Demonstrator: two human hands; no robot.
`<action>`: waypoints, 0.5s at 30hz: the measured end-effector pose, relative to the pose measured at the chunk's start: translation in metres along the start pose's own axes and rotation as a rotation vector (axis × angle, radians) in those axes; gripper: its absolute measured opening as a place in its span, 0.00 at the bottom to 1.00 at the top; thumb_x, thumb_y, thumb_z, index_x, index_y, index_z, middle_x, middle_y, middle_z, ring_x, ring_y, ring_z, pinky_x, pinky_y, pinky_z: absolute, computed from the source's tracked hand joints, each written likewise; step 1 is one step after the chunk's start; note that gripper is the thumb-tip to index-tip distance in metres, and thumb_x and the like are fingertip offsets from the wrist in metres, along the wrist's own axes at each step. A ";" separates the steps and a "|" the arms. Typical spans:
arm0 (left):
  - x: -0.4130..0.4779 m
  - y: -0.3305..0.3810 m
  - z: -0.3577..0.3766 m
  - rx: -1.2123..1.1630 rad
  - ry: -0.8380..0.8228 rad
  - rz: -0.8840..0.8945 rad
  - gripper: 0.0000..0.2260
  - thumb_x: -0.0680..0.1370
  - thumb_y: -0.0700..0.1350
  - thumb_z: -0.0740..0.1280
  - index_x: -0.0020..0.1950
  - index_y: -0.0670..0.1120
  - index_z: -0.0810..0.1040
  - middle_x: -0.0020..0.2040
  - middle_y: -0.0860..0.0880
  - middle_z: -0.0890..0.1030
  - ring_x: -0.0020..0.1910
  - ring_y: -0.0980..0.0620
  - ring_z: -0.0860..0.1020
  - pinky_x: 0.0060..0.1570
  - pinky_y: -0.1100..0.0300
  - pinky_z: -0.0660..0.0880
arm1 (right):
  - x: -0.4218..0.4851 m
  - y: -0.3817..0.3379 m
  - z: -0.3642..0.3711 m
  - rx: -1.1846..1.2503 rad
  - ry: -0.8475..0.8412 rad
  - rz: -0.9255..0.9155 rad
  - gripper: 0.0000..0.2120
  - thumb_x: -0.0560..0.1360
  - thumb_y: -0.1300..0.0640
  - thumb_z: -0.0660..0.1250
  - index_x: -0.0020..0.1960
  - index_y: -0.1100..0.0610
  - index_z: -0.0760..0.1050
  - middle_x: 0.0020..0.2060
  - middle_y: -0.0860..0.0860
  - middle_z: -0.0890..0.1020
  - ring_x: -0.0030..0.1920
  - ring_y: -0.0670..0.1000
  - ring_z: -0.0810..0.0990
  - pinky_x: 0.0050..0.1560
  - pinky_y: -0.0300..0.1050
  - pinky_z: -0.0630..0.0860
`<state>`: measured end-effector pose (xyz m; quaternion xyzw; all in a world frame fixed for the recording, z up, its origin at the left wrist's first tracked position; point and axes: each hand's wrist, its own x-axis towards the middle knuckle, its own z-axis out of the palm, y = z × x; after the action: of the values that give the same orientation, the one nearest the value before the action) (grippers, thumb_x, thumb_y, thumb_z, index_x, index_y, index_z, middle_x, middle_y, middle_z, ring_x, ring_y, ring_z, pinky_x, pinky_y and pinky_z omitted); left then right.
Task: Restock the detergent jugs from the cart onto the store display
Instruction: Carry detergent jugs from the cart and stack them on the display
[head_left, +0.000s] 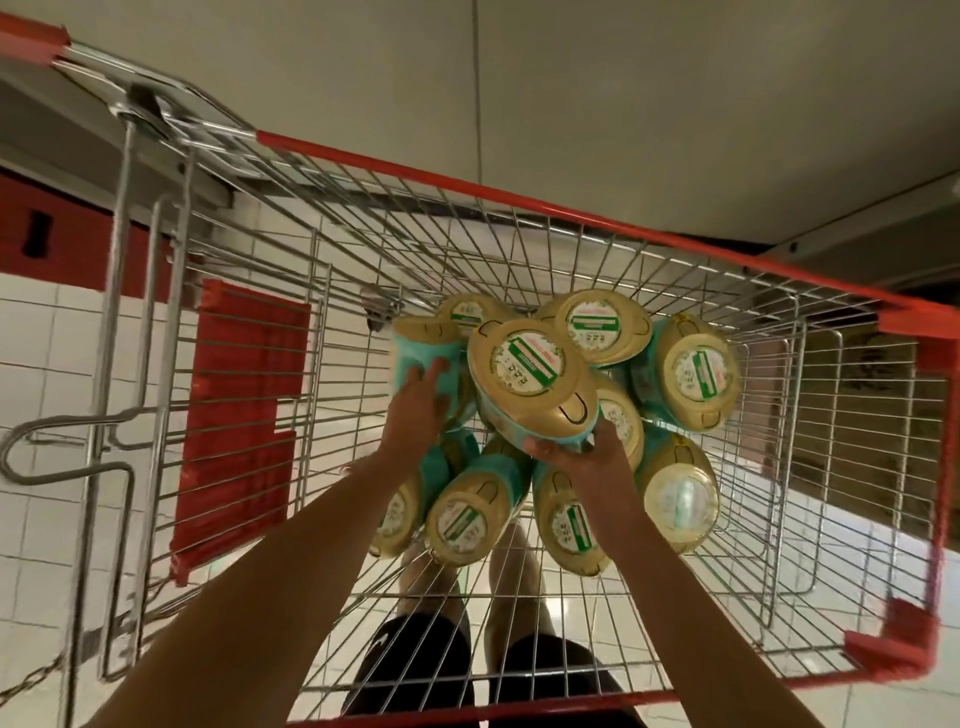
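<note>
Detergent jugs (696, 374) piled in wire cart (675, 248), teal bodies, gold caps facing camera, round white-and-green labels on caps.

Far left of left hand: white tiled floor (41, 364), cart's chrome handle frame, red flap panel (239, 405) hanging on the basket's end wall.

Left hand (418, 402): back toward camera, fingers laid along teal side of left jug (415, 353) at pile's left edge. Real grip or just contact: cannot tell.

Between the hands: raised jug (530, 374), tilted, cap largest in view, sitting above the rest of the pile. Overlaps neighbours behind and below it.

Right hand (576, 454): under raised jug's lower edge, thumb and fingers curled round the teal rim below the cap, clamped on it. Hands apart, one jug each, raised jug's cap between them.

Below both forearms: three more jugs lying caps toward camera; person's black shorts (415, 665) visible through the basket floor.

Right of right hand: pale-capped jug (680, 499) close by, two more above it, then bare wire floor out to the cart's red corner bumper (883, 654).
</note>
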<state>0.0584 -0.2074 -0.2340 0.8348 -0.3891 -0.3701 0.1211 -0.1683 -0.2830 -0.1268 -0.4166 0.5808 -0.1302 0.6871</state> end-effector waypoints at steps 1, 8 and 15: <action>-0.001 0.003 0.000 -0.137 0.056 -0.067 0.21 0.80 0.35 0.67 0.72 0.42 0.67 0.60 0.38 0.76 0.52 0.38 0.81 0.42 0.47 0.81 | -0.001 -0.002 -0.001 0.008 -0.002 -0.006 0.25 0.64 0.57 0.84 0.56 0.40 0.82 0.51 0.40 0.88 0.51 0.39 0.85 0.44 0.31 0.80; 0.019 0.012 -0.025 -0.520 -0.001 -0.665 0.25 0.79 0.52 0.72 0.69 0.38 0.75 0.60 0.39 0.81 0.61 0.37 0.80 0.54 0.49 0.77 | -0.010 -0.022 -0.014 0.010 -0.008 -0.036 0.30 0.65 0.53 0.82 0.65 0.45 0.80 0.58 0.46 0.86 0.60 0.48 0.84 0.58 0.48 0.82; -0.039 0.006 -0.078 -0.505 -0.001 -0.521 0.18 0.78 0.44 0.75 0.61 0.32 0.81 0.56 0.33 0.84 0.57 0.36 0.83 0.53 0.47 0.78 | -0.043 -0.039 -0.026 0.011 -0.022 -0.077 0.27 0.63 0.49 0.84 0.60 0.39 0.82 0.58 0.43 0.87 0.59 0.45 0.85 0.55 0.42 0.83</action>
<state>0.0941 -0.1893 -0.1557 0.8494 -0.0597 -0.4735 0.2252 -0.1922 -0.2895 -0.0684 -0.4363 0.5559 -0.1551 0.6903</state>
